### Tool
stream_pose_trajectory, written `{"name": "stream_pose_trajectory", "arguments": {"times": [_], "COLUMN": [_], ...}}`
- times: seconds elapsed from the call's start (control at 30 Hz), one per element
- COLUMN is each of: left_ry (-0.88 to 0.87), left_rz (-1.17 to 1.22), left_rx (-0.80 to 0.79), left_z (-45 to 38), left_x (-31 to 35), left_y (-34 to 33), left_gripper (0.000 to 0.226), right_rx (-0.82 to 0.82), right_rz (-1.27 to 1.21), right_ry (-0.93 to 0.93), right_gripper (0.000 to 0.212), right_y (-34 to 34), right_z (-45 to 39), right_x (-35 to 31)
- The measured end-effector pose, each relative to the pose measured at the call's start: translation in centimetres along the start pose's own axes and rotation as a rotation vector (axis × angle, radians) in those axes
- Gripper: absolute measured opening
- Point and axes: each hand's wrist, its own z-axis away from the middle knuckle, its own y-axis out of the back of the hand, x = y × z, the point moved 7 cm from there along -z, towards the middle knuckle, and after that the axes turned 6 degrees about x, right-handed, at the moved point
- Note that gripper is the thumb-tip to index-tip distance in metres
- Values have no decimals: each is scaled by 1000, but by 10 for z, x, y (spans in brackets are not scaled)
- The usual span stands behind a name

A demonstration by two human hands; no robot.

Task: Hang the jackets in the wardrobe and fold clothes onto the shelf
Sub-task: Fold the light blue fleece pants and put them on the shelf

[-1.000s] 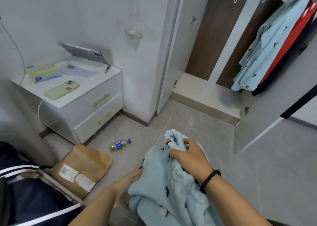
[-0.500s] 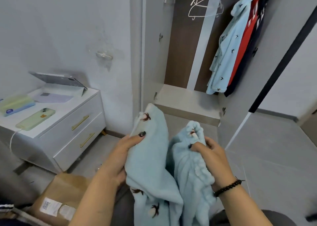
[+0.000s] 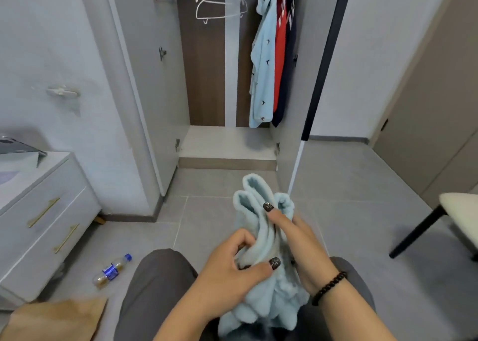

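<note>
Both hands clutch a fluffy blue garment (image 3: 261, 239) over the lap: the left hand (image 3: 227, 271) bunches its middle, the right hand (image 3: 297, 242) steadies its folds, apparently gathering it for folding. Its long axis runs away from the hands toward the open wardrobe (image 3: 227, 144) ahead.

Fleece (image 3: 261, 237) lower end hidden behind hands and cut by bottom edge; garment type unreadable. Right hand (image 3: 301, 247) fingers mostly buried behind fleece. Hangers (image 3: 219, 4) and hung clothes (image 3: 271, 56) cropped at top edge. Bag (image 3: 57, 320) blurred, cut bottom-left. Chair (image 3: 457, 216) cut at right edge. Bottle (image 3: 112, 272) label too small to read. Desk (image 3: 38, 211) cropped left.
</note>
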Motion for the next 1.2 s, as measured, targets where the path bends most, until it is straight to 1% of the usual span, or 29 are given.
{"name": "stream_pose_trajectory", "arguments": {"times": [0.07,0.13,0.2,0.23,0.3,0.37,0.47,0.57,0.67,0.73,0.8,0.93,1.03,1.07,1.1,1.13,1.2], "left_ry": [22,39,53,68,123,178,234,317,315,301,288,186,208,219,212,185,117], "left_rz": [29,-10,-81,-101,-84,-73,-170,-194,-210,-181,-128,32,184,215,227,224,227], "left_rx": [-44,-36,4,14,20,41,149,322,480,505,420,119,-62,-84,-84,-70,-36], "left_z": [6,9,10,10,10,9,6,5,1,-2,-6,-15,-18,-19,-20,-21,-22], "left_x": [-7,-14,-20,-22,-26,-33,-46,-54,-51,-48,-45,-26,-15,-14,-14,-13,-12], "left_y": [-11,-16,-15,-15,-14,-10,5,30,55,56,41,9,7,8,10,12,15], "left_gripper": [35,33,29,26,18,11,7,10,9,6,6,18,37,41,43,44,47], "right_rx": [-32,-23,9,31,72,84,131,187,201,165,125,94,-47,-105,-141,-149,-105], "right_rz": [-7,25,45,52,69,104,171,169,160,180,196,170,123,157,198,235,294], "right_ry": [-53,-91,-122,-139,-184,-206,-188,-172,-154,-129,-99,-51,-89,-84,-65,-42,-15], "right_gripper": [42,36,34,36,40,32,19,13,12,9,10,20,42,46,44,40,32], "right_y": [8,17,24,26,30,31,34,41,44,37,25,12,6,1,-4,-8,-10], "right_z": [5,6,5,5,2,-1,-6,-11,-13,-14,-14,-21,-27,-27,-28,-29,-35], "right_x": [10,22,33,37,45,51,57,55,51,48,44,28,13,8,3,-2,-11]}}
